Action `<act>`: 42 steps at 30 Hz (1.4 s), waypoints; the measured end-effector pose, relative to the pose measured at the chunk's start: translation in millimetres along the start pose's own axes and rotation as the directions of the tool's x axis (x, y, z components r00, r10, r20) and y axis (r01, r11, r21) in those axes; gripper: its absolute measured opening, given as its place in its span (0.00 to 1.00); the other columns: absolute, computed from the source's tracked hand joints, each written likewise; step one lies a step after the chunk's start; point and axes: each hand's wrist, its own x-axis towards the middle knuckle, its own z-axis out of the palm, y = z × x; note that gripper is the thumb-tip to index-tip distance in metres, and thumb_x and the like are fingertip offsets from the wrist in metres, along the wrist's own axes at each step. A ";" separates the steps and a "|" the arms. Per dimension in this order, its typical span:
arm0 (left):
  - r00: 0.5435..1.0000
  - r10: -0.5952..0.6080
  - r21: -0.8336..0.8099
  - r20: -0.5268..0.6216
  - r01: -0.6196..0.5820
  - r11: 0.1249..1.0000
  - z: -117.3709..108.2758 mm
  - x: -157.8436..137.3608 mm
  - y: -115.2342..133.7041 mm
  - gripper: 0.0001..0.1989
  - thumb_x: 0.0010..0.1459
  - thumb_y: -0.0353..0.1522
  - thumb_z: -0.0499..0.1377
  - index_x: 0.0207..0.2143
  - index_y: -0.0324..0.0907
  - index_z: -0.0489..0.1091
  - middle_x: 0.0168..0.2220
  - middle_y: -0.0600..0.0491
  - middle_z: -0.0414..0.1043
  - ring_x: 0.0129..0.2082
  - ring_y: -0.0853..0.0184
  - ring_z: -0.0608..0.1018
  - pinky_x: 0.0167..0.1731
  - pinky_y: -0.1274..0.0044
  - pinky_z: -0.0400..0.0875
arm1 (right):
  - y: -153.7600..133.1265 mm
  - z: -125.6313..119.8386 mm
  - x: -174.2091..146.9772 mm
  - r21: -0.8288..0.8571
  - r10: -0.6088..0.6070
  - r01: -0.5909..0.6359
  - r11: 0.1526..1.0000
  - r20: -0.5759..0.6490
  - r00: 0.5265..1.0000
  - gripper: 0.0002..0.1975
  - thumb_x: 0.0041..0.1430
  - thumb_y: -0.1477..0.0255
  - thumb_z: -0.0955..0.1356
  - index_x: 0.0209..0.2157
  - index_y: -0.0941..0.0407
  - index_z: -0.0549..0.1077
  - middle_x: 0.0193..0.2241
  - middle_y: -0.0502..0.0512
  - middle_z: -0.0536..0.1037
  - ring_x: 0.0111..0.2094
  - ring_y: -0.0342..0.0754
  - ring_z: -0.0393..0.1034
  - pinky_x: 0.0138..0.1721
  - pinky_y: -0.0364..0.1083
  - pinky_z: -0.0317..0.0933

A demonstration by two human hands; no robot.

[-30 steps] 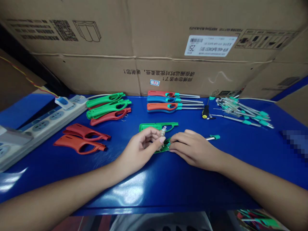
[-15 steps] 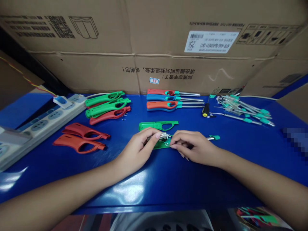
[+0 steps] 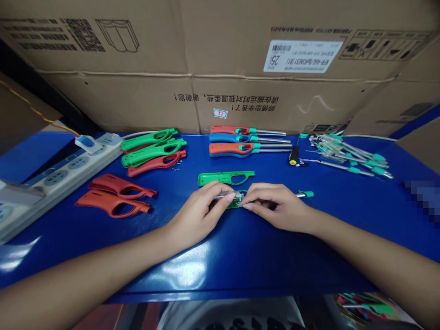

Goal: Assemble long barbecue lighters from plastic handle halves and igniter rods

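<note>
My left hand (image 3: 206,207) is closed around a clear lighter fuel tank (image 3: 235,195), thumb on top and fingers behind. Under it lies a green lighter shell half (image 3: 234,205), mostly covered by my hands. My right hand (image 3: 275,204) pinches at the tank's right end; what its fingertips hold is too small to make out. Beyond that hand a metal lighter tube with a teal tip (image 3: 305,194) sticks out to the right. Just behind my hands rests another green shell half (image 3: 225,178), inner side up.
Red and green shells (image 3: 113,195) lie at left beside a power strip (image 3: 65,176). Assembled lighters (image 3: 230,149) sit at the back, with a screwdriver (image 3: 294,155) to their right. Tubes with tanks (image 3: 357,156) are heaped at back right. A cardboard box (image 3: 137,101) stands behind.
My left hand has lowered the fuel tank and turned it slightly over the green shell half. My right fingertips have moved a little left, closer to the tank.
</note>
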 end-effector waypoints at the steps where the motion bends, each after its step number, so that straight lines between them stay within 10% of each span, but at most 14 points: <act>1: 1.000 0.002 0.001 0.007 -0.002 1.000 -0.2 0.0 0.6 0.10 0.71 0.35 0.53 0.43 0.42 0.73 0.40 0.52 0.74 0.41 0.66 0.76 0.44 0.76 0.67 | 0.8 0.6 0.1 -0.002 0.010 -0.010 1.000 -0.013 1.000 0.07 0.66 0.71 0.68 0.39 0.57 0.79 0.32 0.52 0.76 0.25 0.37 0.63 0.24 0.38 0.57; 42: 0.999 -0.032 -0.108 0.016 0.034 0.994 0.1 4.6 1.1 0.10 0.68 0.35 0.56 0.41 0.42 0.77 0.39 0.52 0.80 0.39 0.65 0.79 0.41 0.76 0.69 | 5.9 -11.3 4.4 0.287 0.276 -0.266 0.920 0.008 0.961 0.12 0.60 0.62 0.72 0.34 0.58 0.77 0.30 0.53 0.75 0.26 0.40 0.64 0.26 0.41 0.60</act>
